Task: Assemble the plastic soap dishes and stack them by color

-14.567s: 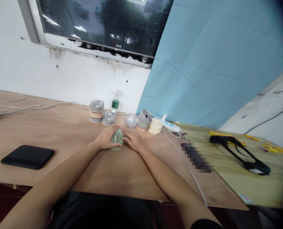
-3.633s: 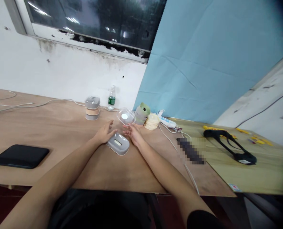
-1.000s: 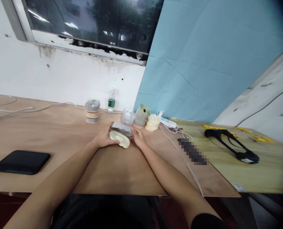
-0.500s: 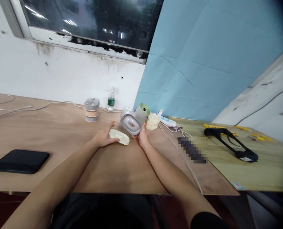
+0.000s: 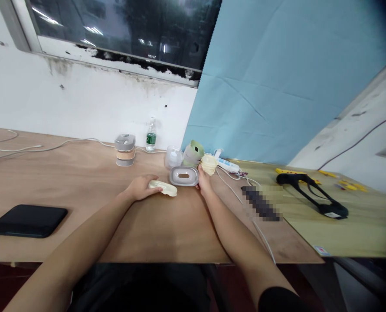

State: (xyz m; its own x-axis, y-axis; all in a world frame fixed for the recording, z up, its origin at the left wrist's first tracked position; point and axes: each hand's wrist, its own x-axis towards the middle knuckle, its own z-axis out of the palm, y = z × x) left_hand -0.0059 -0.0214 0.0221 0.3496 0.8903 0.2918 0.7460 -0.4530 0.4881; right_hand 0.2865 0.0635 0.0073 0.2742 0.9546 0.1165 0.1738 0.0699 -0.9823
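My left hand (image 5: 140,187) rests on the wooden table (image 5: 82,182) with its fingers curled over the near end of a cream oval lid (image 5: 163,187). My right hand (image 5: 204,183) touches the right side of a grey oval container (image 5: 184,176) that sits flat on the table; its fingers are mostly hidden behind the container. Just behind stand a clear container (image 5: 173,157), a green-topped stack (image 5: 193,154) and a cream stack (image 5: 209,164).
A stack of grey and tan containers (image 5: 125,150) and a small water bottle (image 5: 151,135) stand near the wall. A black pad (image 5: 25,220) lies at the left. A white power strip (image 5: 228,165), cables and a black strap (image 5: 313,195) lie to the right.
The grey container, held tilted above the table by my right hand half a second ago, now sits flat on the table. My left hand stays on the cream lid.
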